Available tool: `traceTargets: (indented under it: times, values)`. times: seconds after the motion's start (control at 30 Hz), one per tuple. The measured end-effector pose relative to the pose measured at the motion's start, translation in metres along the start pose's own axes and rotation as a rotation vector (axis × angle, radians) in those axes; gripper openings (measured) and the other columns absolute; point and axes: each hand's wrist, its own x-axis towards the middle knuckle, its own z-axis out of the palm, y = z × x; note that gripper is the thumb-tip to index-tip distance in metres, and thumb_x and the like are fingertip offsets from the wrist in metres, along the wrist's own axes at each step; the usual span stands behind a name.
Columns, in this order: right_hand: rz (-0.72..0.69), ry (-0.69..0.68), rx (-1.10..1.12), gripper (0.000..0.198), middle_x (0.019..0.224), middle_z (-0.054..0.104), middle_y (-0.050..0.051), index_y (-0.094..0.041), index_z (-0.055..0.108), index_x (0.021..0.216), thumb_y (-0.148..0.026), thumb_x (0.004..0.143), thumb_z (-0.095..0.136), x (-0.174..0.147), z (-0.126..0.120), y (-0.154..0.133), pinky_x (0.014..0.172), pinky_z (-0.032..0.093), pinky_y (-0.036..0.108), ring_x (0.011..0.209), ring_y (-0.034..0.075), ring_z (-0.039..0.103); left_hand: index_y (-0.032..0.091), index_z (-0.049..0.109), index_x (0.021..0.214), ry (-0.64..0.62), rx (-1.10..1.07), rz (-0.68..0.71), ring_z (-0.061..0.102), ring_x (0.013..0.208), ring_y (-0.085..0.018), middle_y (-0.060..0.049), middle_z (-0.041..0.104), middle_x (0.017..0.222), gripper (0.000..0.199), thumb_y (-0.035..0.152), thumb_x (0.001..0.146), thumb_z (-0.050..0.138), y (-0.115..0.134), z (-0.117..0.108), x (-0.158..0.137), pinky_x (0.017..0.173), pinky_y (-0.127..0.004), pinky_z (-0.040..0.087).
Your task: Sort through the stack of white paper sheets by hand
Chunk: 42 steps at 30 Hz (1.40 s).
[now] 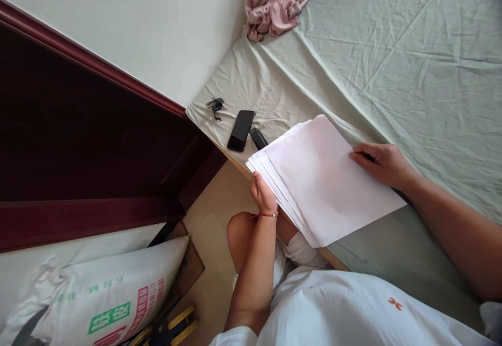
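Observation:
A loose stack of white paper sheets lies slanted over the near edge of the cloth-covered bed, its left edges fanned out. My left hand, with a red string bracelet at the wrist, grips the stack's left edge, thumb on top and the other fingers hidden beneath. At the opposite edge, my right hand pinches the paper's rim between thumb and curled fingers. No writing shows on the top sheet.
Beyond the stack lie a black phone, a small black object and keys. Pink fabric is bunched near the wall. A dark red wooden door or panel stands left, above a printed white sack.

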Motion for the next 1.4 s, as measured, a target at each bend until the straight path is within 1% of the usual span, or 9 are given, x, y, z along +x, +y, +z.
traceTargets:
  times: [0.17,0.4,0.5,0.6,0.67,0.9,1.1,1.3,1.4]
  values:
    - [-0.005,-0.007,0.003,0.025,0.067,0.062,-0.001,-0.025,0.062,0.081,-0.044,0.094,0.054,0.000,-0.001,-0.001,0.059,0.040,0.030,0.056,0.015,0.052,0.015,0.077,0.102,-0.006,-0.083,-0.001,0.071,0.107,-0.024,-0.011,0.078,0.106,0.057,0.069,0.090,0.062,0.002,0.000,-0.002,0.096,-0.033,0.053]
    - [-0.008,-0.005,-0.009,0.024,0.067,0.062,-0.001,-0.024,0.063,0.082,-0.043,0.095,0.055,-0.001,0.000,0.000,0.060,0.040,0.030,0.057,0.015,0.052,0.016,0.075,0.106,-0.111,0.061,0.041,0.072,0.100,-0.022,-0.009,0.078,0.107,0.042,0.047,0.078,0.084,0.006,-0.003,-0.004,0.092,-0.032,0.054]
    - [-0.013,-0.001,-0.012,0.024,0.066,0.061,-0.001,-0.023,0.063,0.082,-0.042,0.095,0.055,0.000,0.002,0.001,0.059,0.039,0.030,0.056,0.015,0.052,0.017,0.071,0.086,-0.068,0.168,0.084,0.067,0.085,-0.019,-0.004,0.073,0.085,0.034,0.051,0.086,0.075,0.005,-0.005,-0.003,0.082,-0.029,0.051]
    - [-0.022,0.008,-0.008,0.024,0.066,0.061,-0.001,-0.023,0.063,0.082,-0.041,0.095,0.055,0.000,0.003,0.003,0.058,0.039,0.030,0.055,0.014,0.051,0.018,0.057,0.066,-0.025,0.241,0.107,0.050,0.063,-0.013,0.004,0.052,0.060,0.047,0.057,0.091,0.067,0.005,-0.005,-0.003,0.066,-0.027,0.043]
    - [-0.028,0.004,-0.007,0.024,0.067,0.062,-0.001,-0.023,0.064,0.083,-0.042,0.095,0.055,0.000,0.003,0.005,0.058,0.039,0.030,0.055,0.014,0.051,0.019,0.050,0.062,-0.011,0.244,0.110,0.041,0.060,-0.011,0.005,0.043,0.058,0.052,0.060,0.091,0.065,0.007,-0.005,-0.003,0.061,-0.026,0.037]
    - [-0.030,0.005,-0.002,0.024,0.066,0.061,-0.001,-0.023,0.064,0.083,-0.041,0.095,0.055,0.000,0.003,0.006,0.057,0.039,0.030,0.055,0.014,0.051,0.020,0.051,0.069,0.042,0.235,0.122,0.040,0.064,-0.012,0.004,0.045,0.064,0.047,0.059,0.092,0.062,0.007,-0.006,0.000,0.063,-0.027,0.035]
    - [-0.025,0.006,-0.015,0.023,0.067,0.062,-0.001,-0.023,0.065,0.084,-0.041,0.095,0.055,0.000,0.003,0.007,0.058,0.039,0.030,0.055,0.014,0.052,0.020,0.057,0.082,0.080,0.126,0.115,0.051,0.074,-0.014,0.002,0.052,0.075,0.046,0.065,0.093,0.058,0.000,-0.005,0.000,0.074,-0.028,0.043]
    - [-0.025,-0.002,0.003,0.024,0.067,0.062,-0.001,-0.023,0.065,0.084,-0.042,0.096,0.055,0.000,0.003,0.007,0.058,0.040,0.030,0.056,0.014,0.052,0.021,0.059,0.106,0.056,0.047,0.124,0.060,0.099,-0.018,-0.003,0.061,0.102,0.048,0.063,0.085,0.072,0.003,-0.008,0.000,0.093,-0.031,0.046]
    - [-0.028,-0.001,0.009,0.025,0.068,0.062,0.000,-0.023,0.065,0.084,-0.042,0.096,0.055,0.000,0.003,0.006,0.058,0.040,0.030,0.056,0.014,0.051,0.021,0.061,0.101,0.067,-0.008,0.033,0.060,0.091,-0.015,-0.001,0.060,0.095,0.046,0.059,0.081,0.078,0.008,-0.014,0.003,0.085,-0.028,0.047]
